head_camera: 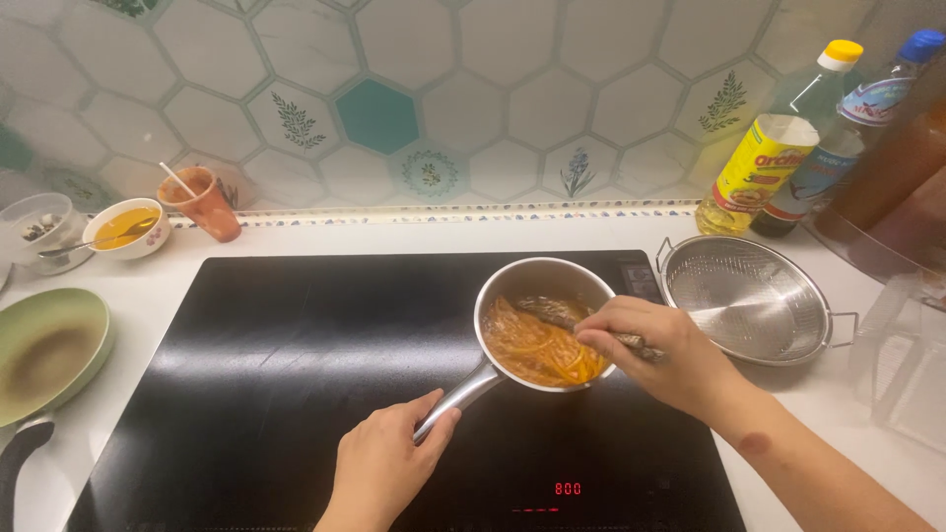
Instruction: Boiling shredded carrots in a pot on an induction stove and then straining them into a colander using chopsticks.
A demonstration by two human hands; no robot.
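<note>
Steel, thin-walled and small, the saucepan (540, 320) sits on the black induction hob (246, 394) directly between your two hands, filled with orange strands in sauce. Your left hand (384, 463) is curled around the end of its long handle (455, 399), fingers closed over the metal. Your right hand (650, 350) is clenched on a dark utensil (552, 311) whose tip lies in the food at the pan's far side.

Judging by its size, the pan is probably light, so it would likely skid on the smooth glass if you let go of the handle. The handle is a narrow, polished bar and looks slippery; holding it near the end, where your left hand is now, keeps you away from the hot bowl. The contents look soft, wet and apt to slop over the low rim if tilted.

Just right of your right hand lies a steel mesh colander (749, 300), rigid and light. Beyond it stand a tall clear oil bottle (769, 148) with a yellow cap and yellow label, and a bottle with a blue cap (867, 108) and a pale label. Far left of your left hand sit a green pan (49, 350), a small bowl (126, 229) of yellow liquid with a spoon, and an orange cup (205, 202). Red digits glow on the hob's panel (567, 489) between your wrists.
</note>
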